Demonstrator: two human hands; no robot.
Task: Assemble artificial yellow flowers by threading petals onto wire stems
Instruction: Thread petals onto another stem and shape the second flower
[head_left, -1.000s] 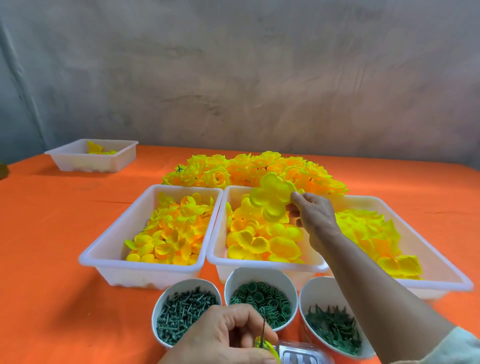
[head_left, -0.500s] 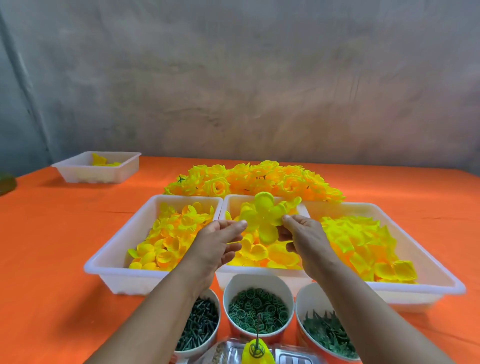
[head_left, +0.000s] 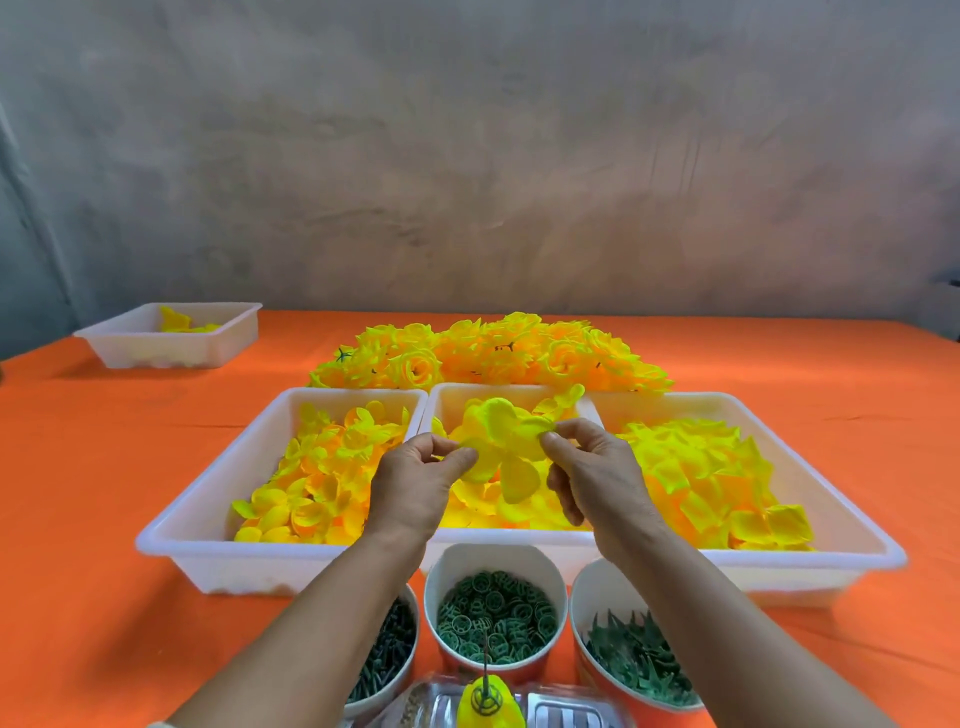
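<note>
We see the left forearm (head_left: 311, 623) and right forearm (head_left: 727, 618) bare; a pale sliver (head_left: 158, 724) at the left one's lowest end is perhaps a cuff.

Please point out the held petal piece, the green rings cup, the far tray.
held petal piece (head_left: 500, 434), head view, yellow middle
green rings cup (head_left: 493, 560), head view, inner wall
far tray (head_left: 171, 356), head view, front wall

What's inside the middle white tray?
Loose yellow petals lie in the middle tray. The left hand and right hand pinch a petal layer above it, hiding much of the pile. The tray's floor cannot be seen.
</note>
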